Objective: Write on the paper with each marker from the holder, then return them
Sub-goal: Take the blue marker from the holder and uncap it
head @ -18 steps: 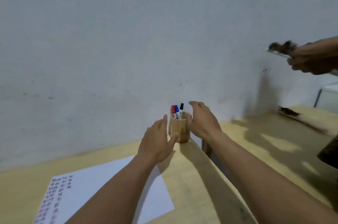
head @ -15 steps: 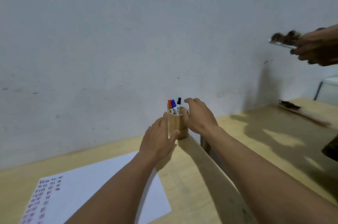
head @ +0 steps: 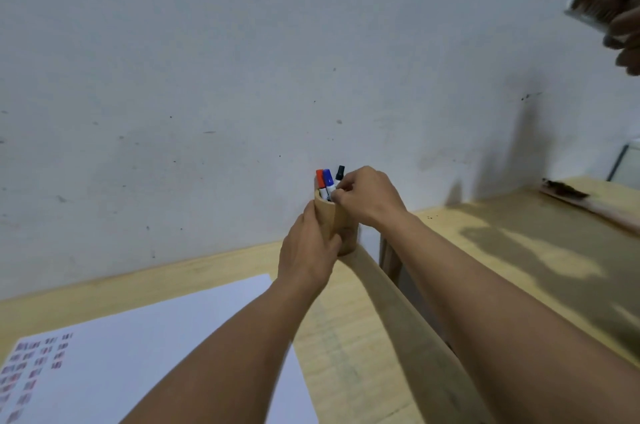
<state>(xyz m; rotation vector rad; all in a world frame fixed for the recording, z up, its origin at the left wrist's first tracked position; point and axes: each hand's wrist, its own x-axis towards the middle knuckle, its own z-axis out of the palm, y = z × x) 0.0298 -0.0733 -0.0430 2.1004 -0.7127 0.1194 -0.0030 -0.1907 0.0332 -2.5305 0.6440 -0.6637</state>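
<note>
Your left hand (head: 308, 250) is wrapped around the wooden holder (head: 334, 221), which stands on the table (head: 349, 347) near the wall. Your right hand (head: 363, 197) pinches into the rim among 3 markers, red (head: 320, 178), blue (head: 328, 179) and black (head: 340, 172). The paper (head: 166, 337) lies nearer you, left.

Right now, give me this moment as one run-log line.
left hand: gripping holder | right hand: fingers at markers, grasp unclear | markers: three in holder | paper: on table
</note>
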